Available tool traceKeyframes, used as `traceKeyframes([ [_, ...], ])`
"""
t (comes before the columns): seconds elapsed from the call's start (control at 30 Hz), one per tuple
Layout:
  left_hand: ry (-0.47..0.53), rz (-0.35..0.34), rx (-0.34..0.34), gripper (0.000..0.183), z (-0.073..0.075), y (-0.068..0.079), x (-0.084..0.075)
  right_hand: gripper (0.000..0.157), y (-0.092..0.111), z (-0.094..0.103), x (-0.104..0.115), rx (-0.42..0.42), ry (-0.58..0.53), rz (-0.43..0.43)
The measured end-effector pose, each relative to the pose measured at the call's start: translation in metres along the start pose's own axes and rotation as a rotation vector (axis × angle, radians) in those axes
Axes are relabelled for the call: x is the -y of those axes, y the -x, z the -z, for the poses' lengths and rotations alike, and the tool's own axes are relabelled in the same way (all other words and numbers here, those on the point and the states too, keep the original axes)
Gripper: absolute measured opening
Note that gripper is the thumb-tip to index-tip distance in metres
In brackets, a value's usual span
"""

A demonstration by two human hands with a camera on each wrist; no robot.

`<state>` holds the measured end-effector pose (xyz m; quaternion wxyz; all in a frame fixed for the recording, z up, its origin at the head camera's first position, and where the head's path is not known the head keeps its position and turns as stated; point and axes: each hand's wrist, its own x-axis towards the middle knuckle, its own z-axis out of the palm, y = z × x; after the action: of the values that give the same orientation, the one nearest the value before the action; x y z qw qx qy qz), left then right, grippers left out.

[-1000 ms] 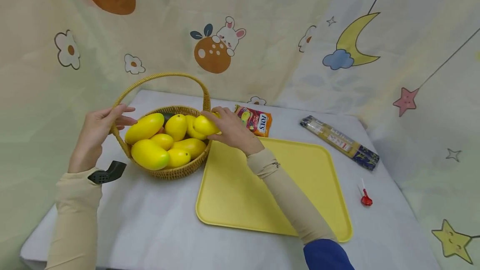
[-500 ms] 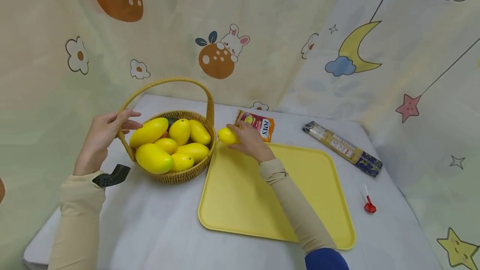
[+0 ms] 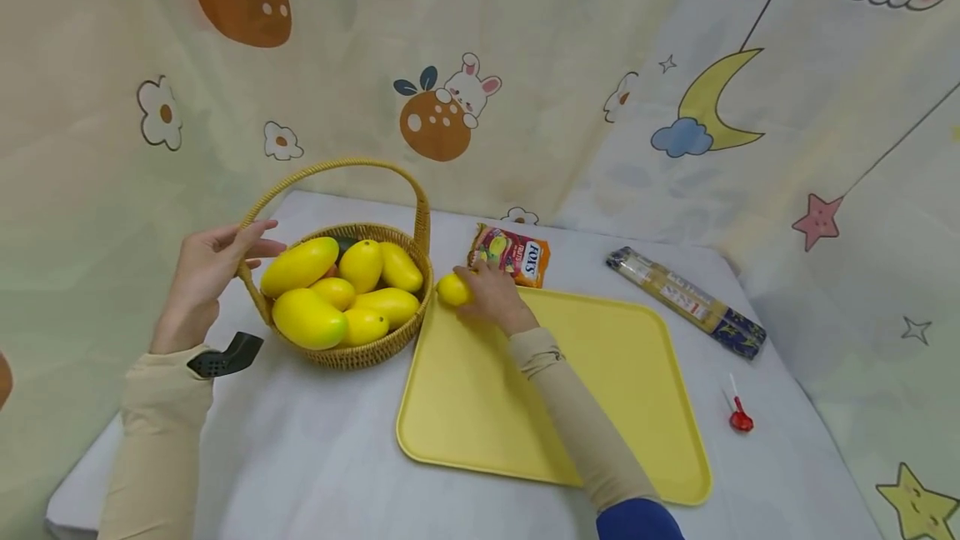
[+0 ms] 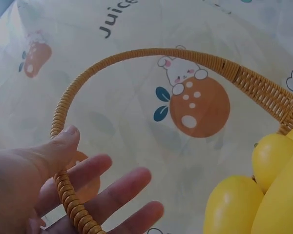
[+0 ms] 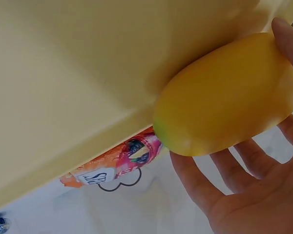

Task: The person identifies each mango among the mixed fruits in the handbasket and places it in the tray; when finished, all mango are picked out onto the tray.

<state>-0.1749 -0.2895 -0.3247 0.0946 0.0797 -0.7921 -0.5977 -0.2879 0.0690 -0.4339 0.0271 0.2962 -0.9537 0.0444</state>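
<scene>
At the far left corner of a yellow tray, my right hand holds a yellow mango between thumb and fingers. In the right wrist view that mango shows a greenish tip and lies right over the tray's rim. My left hand steadies the wicker basket by the left side of its handle, thumb in front and fingers behind. Several more yellow mangoes fill the basket, with a dark green item partly hidden at the back.
Behind the tray lies a Fox's candy bag. A long clear-wrapped package rests at the back right, and a red lollipop lies right of the tray. A printed cloth hangs behind the white-covered table.
My right hand has lifted the mango out of the basket and carried it right, then lowered it to the tray's far left corner. My left hand stays at the handle.
</scene>
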Motion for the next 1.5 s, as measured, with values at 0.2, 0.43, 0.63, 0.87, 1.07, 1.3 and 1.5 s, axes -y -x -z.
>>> traceKeyframes([
  [0.2, 0.192, -0.039, -0.152, 0.022, -0.006, 0.003, 0.003, 0.073, 0.005, -0.001, -0.001, 0.022, 0.006, -0.003],
  [0.43, 0.292, -0.083, -0.197, 0.017, -0.01, 0.0, 0.005, 0.083, 0.002, 0.013, 0.0, 0.041, -0.038, -0.012],
  [0.63, 0.258, -0.081, -0.182, 0.016, -0.012, 0.0, 0.003, 0.075, -0.002, 0.045, 0.024, -0.047, -0.052, 0.042],
  [0.87, 0.161, -0.041, -0.129, 0.022, -0.009, 0.001, 0.002, 0.065, -0.001, 0.069, 0.089, -0.103, -0.02, 0.188],
  [1.07, 0.107, -0.022, -0.124, 0.024, -0.006, 0.002, 0.002, 0.068, -0.003, 0.08, 0.152, -0.046, -0.054, 0.286],
  [1.3, 0.108, -0.043, -0.127, 0.022, -0.005, 0.004, 0.004, 0.073, -0.012, 0.063, 0.198, 0.057, 0.044, 0.259],
  [1.5, 0.109, -0.051, -0.128, 0.024, -0.006, 0.005, 0.005, 0.078, -0.014, 0.049, 0.207, 0.09, 0.057, 0.201],
])
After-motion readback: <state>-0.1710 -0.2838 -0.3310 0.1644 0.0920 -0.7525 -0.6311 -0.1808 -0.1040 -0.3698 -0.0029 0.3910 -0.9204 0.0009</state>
